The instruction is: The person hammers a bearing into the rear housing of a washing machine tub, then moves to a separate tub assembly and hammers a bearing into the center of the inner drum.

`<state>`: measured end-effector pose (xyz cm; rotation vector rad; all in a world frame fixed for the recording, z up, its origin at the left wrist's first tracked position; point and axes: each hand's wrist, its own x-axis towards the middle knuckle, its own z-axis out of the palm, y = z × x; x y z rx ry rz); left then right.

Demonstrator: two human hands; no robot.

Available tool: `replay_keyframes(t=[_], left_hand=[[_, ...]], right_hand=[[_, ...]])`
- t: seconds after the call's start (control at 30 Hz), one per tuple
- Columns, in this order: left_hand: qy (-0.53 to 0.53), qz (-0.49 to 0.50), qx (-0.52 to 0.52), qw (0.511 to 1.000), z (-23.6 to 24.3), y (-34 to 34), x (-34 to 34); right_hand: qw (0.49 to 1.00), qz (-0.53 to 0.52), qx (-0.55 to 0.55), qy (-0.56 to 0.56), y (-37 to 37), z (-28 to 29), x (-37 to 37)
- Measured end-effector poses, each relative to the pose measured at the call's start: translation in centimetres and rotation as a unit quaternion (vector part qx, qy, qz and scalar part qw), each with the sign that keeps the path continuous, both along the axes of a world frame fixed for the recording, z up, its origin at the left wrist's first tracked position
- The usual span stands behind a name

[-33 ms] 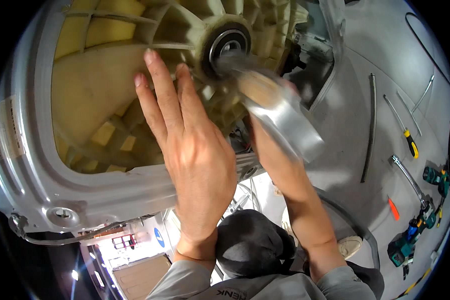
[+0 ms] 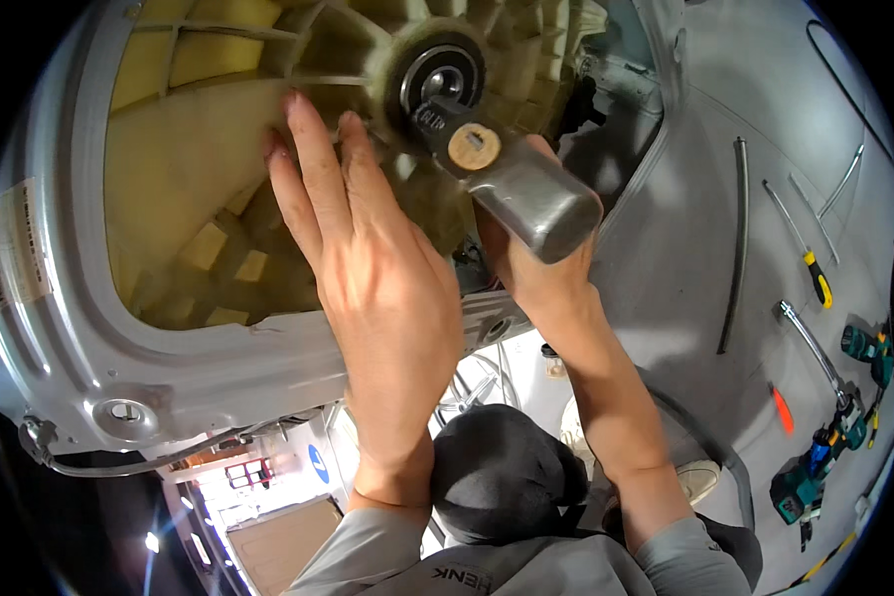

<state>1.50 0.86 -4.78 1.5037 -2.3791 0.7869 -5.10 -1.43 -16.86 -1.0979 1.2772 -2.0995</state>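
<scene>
My left hand (image 2: 377, 278) is open, fingers spread over the translucent yellowish ribbed plastic tub back (image 2: 189, 139) inside a silver metal cabinet frame (image 2: 70, 338). My right hand (image 2: 546, 278) is closed round a hammer, mostly hidden behind its steel head (image 2: 536, 204), which shows a round wooden handle top. The hammer's narrower end is at the black-rimmed round bearing (image 2: 443, 70) in the tub's hub; whether they touch I cannot tell.
On the grey surface at right lie a dark tube (image 2: 735, 248), a yellow-handled screwdriver (image 2: 817, 278), metal rods (image 2: 840, 184), a socket extension (image 2: 810, 343), an orange-handled tool (image 2: 780, 407) and green power tools (image 2: 795, 492). A grey hose (image 2: 705, 437) curves near my right forearm.
The blurred hammer has shifted up and left, its head now clearer beside the bearing. My right hand moved with it; my left hand shifted slightly up and left.
</scene>
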Motion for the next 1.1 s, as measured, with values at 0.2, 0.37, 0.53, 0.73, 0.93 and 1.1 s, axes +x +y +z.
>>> replay_keyframes(t=[0.2, 0.37, 0.53, 0.73, 0.93, 1.1], left_hand=[[0.033, -0.025, 0.0, 0.999, -0.2, 0.3, 0.5], [0.227, -0.075, 0.017, 0.971, -0.4, 0.1, 0.9], [0.3, -0.091, 0.01, 0.95, -0.6, 0.3, 1.5], [0.37, -0.112, 0.045, 0.921, -0.8, 0.0, 1.3], [0.363, -0.127, 0.058, 0.921, -0.4, 0.4, 1.4], [0.4, -0.124, 0.065, 0.906, -0.8, -0.1, 1.5]], right_hand=[[0.995, 0.066, 0.02, -0.077, 2.8, -1.3, 0.3], [0.997, -0.045, 0.002, 0.057, 4.7, 0.7, -2.2], [0.972, -0.142, 0.026, 0.188, 4.3, 1.3, -2.6], [0.999, 0.03, 0.026, 0.006, 0.0, 0.4, 0.7], [0.994, -0.055, 0.024, 0.087, 3.2, 0.6, -1.0], [0.999, -0.05, 0.011, -0.002, 3.0, 2.9, -1.8]])
